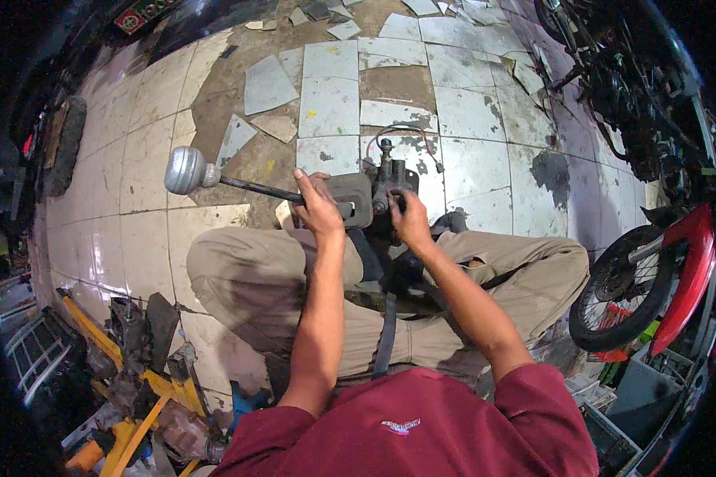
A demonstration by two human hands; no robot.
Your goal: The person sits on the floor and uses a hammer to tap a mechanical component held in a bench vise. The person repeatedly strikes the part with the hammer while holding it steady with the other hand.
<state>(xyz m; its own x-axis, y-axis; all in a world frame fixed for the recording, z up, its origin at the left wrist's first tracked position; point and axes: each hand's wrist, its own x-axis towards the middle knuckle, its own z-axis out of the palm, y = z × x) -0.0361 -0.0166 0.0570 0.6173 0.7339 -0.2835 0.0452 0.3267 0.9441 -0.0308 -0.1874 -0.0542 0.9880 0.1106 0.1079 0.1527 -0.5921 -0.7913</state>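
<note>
A gear shift lever assembly lies across the front of my folded legs. Its rounded silver-grey knob [184, 170] points left, at the end of a dark shaft [256, 189]. My left hand [321, 208] is closed round the shaft's inner end, next to a flat grey surround plate [352, 188]. My right hand [412, 222] has its fingers bent against the dark metal base [387, 168], thumb and fingertips close together; anything small between them is hidden. A thin cable [406, 127] arches from the base to a small connector on its right.
Cracked tiles [328, 103] and loose tile pieces [267, 84] cover the floor ahead. To my right stand a motorcycle wheel [624, 288] with a red fender [686, 270] and grey crates [640, 397]. Yellow metal bars [139, 429] and greasy parts lie at my left.
</note>
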